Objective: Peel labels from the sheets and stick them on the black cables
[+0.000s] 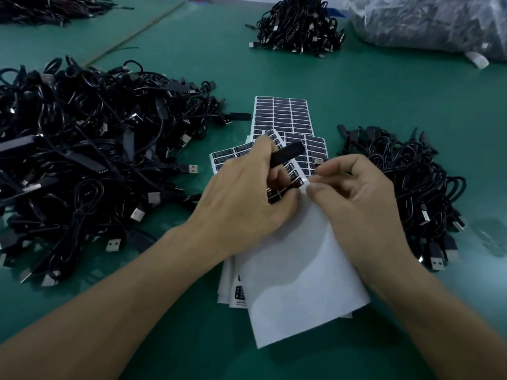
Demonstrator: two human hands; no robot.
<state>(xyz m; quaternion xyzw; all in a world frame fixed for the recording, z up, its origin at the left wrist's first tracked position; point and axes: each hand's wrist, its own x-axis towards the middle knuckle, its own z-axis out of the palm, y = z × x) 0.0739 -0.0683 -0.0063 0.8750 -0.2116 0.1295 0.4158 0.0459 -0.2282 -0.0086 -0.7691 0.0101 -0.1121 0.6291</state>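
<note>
Seemingly midway: the left hand (pixel 241 196) clamps its fingers (pixel 262 152) on a cable (pixel 288 154) above the mostly stripped sheet (pixel 296 270), whose edge the right hand (pixel 362 198) pinches, while a big pile (pixel 82 160) and full sheets (pixel 279 113) wait on the desk (pixel 356 91).

Your view is dim, with a cold blue-green cast. Light comes from above and ahead of your fingers, so your left hand (pixel 241 198) and right hand (pixel 362 204) throw a soft grey shadow on the white sheet (pixel 301 303) just below the fingers. This sheet is the brightest part, yet not burnt out. Left of the fingers the cable pile (pixel 82 149) is almost pure black and loses detail. Far beyond the fingers the bag (pixel 428 20) shows white glare, and the table (pixel 356 86) a pale sheen. The cable (pixel 285 156) at your left fingers is smeared by motion. Toward the lower corners the wide lens stretches your forearms.
</note>
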